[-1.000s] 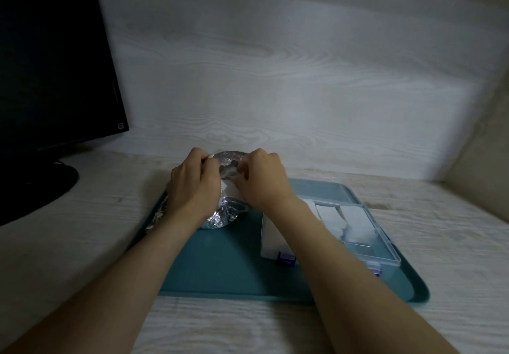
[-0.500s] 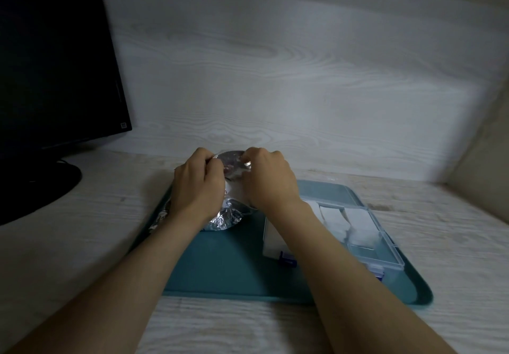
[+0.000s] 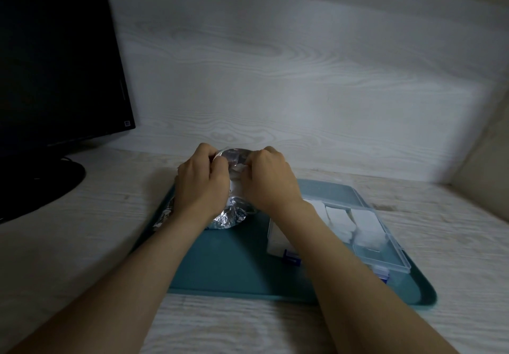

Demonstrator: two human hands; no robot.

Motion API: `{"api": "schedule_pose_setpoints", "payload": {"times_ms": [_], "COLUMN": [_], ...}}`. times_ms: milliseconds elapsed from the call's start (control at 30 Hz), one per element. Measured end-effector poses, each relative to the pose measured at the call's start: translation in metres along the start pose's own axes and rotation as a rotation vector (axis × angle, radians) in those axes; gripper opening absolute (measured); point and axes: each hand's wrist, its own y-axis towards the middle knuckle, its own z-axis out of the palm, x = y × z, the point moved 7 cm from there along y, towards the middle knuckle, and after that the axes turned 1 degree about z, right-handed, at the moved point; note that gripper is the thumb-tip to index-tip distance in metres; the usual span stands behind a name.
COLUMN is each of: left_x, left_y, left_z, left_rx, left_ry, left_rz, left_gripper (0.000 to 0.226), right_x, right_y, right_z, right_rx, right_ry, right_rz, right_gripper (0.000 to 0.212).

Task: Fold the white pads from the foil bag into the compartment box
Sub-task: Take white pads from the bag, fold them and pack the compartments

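A pale wooden desk [image 3: 82,229] fills the lower part of the view. One black monitor [image 3: 55,58] stands at the far left, and the frame cuts off its screen and its round foot.

One teal tray [image 3: 234,265] lies on the desk in the middle, with the two forearms covering a part of its surface. On the right half of the tray sits one clear compartment box [image 3: 385,246]. Its left end is hidden under the right forearm, so how many compartments it has cannot be told.

One crumpled foil bag [image 3: 231,216] stands on the far left part of the tray, just beside the box, and the hands cover most of it. The left hand [image 3: 201,185] grasps the left side of the bag's mouth and the right hand [image 3: 270,183] grasps the right side. The fingers of both hands are curled over the rim, with the fingertips out of sight. The open mouth shows between the two hands, but what is inside is too dim to make out.

White pads [image 3: 340,222] lie inside the box, to the right of the right wrist. I count three white shapes, though the clear walls blur their edges. Two small blue latches [image 3: 291,257] show on the near side of the box.
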Motion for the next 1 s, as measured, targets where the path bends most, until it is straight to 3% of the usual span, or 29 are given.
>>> {"api": "schedule_pose_setpoints", "payload": {"times_ms": [67,333,500,633,733,833,1000], "left_x": [0.0,-0.005,-0.004,-0.002,-0.003,-0.002,-0.003], "left_y": [0.001,0.001,-0.001,-0.001,-0.001,-0.002,-0.003], "left_z": [-0.002,-0.004,-0.005,-0.005,-0.003,0.003,0.003], "left_rx": [-0.016,-0.034,-0.029,-0.035,-0.011,0.057,0.079], "left_ry": [0.021,0.014,-0.014,-0.042,-0.045,-0.053,-0.062], "left_rz": [0.0,0.009,0.014,-0.009,-0.015,-0.018,-0.012], "left_gripper": [0.03,0.034,0.029,0.027,0.023,0.012,0.014], "right_x": [0.006,-0.002,0.001,-0.005,0.001,0.009,0.007], "right_y": [-0.002,-0.008,-0.007,-0.007,-0.011,-0.017,-0.016], "right_z": [-0.003,-0.007,0.0,-0.003,0.001,0.003,0.007], "right_rx": [-0.011,-0.045,-0.023,-0.035,0.075,0.236,0.245], "right_ry": [0.079,0.156,0.08,0.097,0.146,0.352,0.505], "right_rz": [-0.042,-0.015,-0.078,0.015,-0.026,-0.031,-0.048], "right_gripper": [0.041,0.016,0.042,0.029,0.024,0.024,0.017]}}
